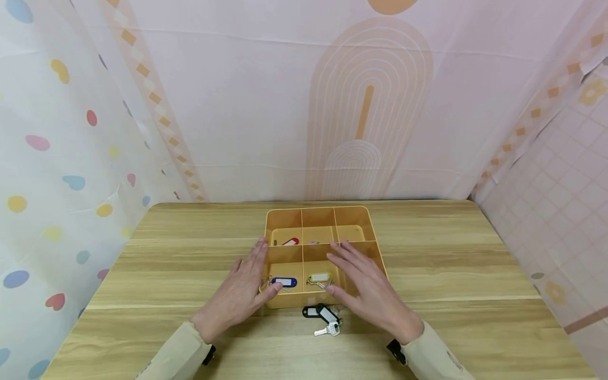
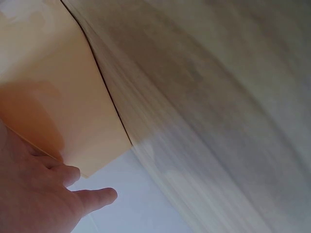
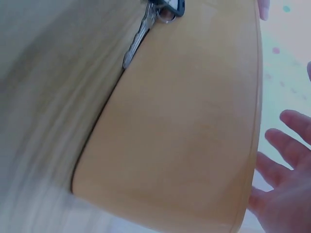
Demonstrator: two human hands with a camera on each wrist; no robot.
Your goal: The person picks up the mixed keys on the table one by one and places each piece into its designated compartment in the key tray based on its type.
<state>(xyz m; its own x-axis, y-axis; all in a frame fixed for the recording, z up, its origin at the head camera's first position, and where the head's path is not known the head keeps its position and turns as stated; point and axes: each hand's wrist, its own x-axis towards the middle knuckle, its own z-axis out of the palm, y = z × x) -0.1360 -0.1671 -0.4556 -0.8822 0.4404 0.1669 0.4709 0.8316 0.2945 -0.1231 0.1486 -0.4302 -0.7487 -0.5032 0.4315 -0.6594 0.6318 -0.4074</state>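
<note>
An orange divided box (image 1: 291,302) sits on the wooden table. My left hand (image 1: 237,295) lies along its left side, fingers straight, thumb over the front rim. My right hand (image 1: 368,293), fingers spread and relaxed, reaches over the front right part, its thumb near the front rim. A blue key tag (image 1: 285,282) with keys lies in the front left compartment. The front right compartment holds a yellow key tag (image 1: 319,277) with keys. A red key tag (image 1: 291,241) shows partly in the back left compartment. Two black key tags (image 1: 328,315) with a silver key (image 1: 328,330) lie before the box.
Dividers split the box into two front compartments and three back ones. Something small and purple (image 1: 313,242) peeks over the divider in the back middle one. The wooden table (image 1: 451,274) extends to both sides. Patterned curtains (image 1: 247,105) stand behind and at the sides.
</note>
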